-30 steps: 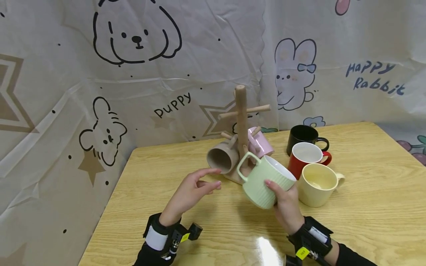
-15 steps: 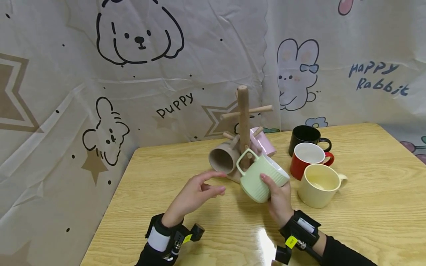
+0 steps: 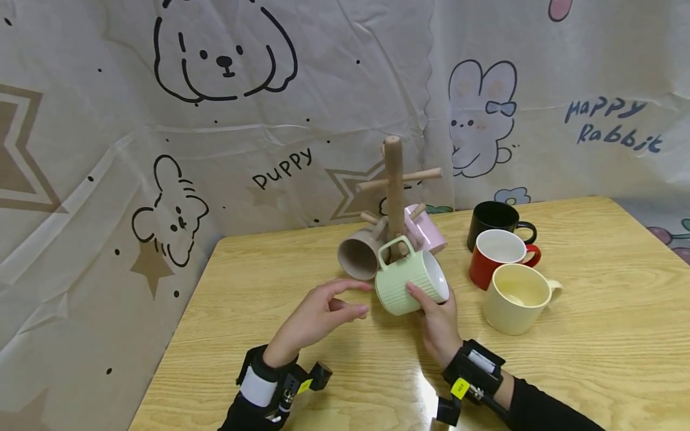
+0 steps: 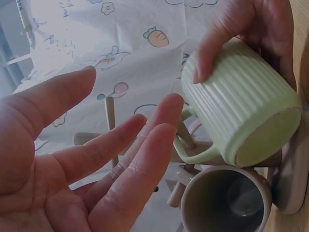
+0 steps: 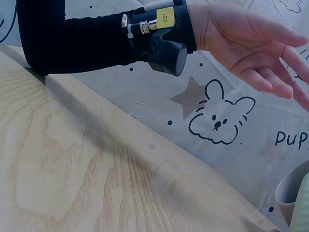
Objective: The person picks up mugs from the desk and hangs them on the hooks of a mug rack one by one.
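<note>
Wood table [image 3: 242,293] spreads from left edge [image 3: 182,326] to left hand [image 3: 312,314], fingers apart; right hand [image 3: 442,326] grips tilted, ribbed green mug [image 3: 400,286].

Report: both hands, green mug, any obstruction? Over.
Right hand grips tilted green mug at wooden rack. Left hand holds nothing. Grey mug on rack close by, may crowd it.

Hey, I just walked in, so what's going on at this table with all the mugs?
A person's right hand is holding the green mug, tilted, in front of a wooden rack. I can't tell whether it is hooked on. The left hand is close by, holding nothing. The grey mug and pink mug are on the rack, while the black, red and yellow ones stand upright on the table.
</note>
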`<state>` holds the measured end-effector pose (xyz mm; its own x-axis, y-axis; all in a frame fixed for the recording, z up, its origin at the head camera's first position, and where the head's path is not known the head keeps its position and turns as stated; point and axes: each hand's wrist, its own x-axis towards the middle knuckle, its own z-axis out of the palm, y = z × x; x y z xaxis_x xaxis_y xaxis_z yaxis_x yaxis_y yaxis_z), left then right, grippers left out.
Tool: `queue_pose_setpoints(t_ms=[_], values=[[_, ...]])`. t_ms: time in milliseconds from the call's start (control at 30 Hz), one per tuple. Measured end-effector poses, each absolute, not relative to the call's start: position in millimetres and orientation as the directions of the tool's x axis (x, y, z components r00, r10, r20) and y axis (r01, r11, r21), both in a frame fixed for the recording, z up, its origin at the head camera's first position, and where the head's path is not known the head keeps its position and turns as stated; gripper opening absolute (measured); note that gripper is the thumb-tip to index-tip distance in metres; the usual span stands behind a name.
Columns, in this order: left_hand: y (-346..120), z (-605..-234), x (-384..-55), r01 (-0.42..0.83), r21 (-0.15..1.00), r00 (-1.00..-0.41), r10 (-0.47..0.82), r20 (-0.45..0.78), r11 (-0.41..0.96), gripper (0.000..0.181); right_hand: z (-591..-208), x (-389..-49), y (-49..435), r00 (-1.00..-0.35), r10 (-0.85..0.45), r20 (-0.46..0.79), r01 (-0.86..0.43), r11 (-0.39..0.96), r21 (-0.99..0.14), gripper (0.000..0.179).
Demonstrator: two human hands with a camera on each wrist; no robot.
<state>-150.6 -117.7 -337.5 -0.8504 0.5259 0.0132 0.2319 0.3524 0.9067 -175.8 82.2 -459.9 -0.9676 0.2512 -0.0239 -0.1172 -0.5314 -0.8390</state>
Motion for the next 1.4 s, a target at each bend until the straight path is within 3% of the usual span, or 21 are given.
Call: queue_pose_setpoints(t_ms=[233, 400, 633, 967, 1167, 1400], values=[[-118, -337, -150, 0.242, 0.898, -0.846, 0.533, 0.010, 0.367, 0.042, -431, -166, 78, -0.969, 0.217, -0.114, -0.029, -0.564, -0.825, 0.054], [-118, -336, -150, 0.250, 0.890, -0.848, 0.530, 0.010, 0.382, 0.044, -430, -168, 78, -0.970, 0.184, -0.161, 0.023, -0.586, -0.810, 0.045], [-117, -337, -149, 0.251, 0.892, -0.839, 0.545, 0.007, 0.375, 0.044, -435, -169, 79, -0.977, 0.158, -0.145, 0.030, -0.572, -0.820, 0.046], [-117, -336, -149, 0.251, 0.892, -0.838, 0.545, 0.006, 0.375, 0.044, -428, -167, 88, -0.954, 0.225, -0.197, 0.049, -0.533, -0.845, 0.083], [-117, -336, -149, 0.253, 0.893, -0.835, 0.550, 0.008, 0.371, 0.043, -415, -168, 103, -0.939, 0.322, -0.124, -0.054, -0.493, -0.868, 0.081], [-120, -336, -150, 0.264, 0.885, -0.838, 0.546, 0.013, 0.383, 0.043, -381, -162, 119, -0.919, 0.392, 0.031, -0.162, -0.305, -0.938, 0.077]])
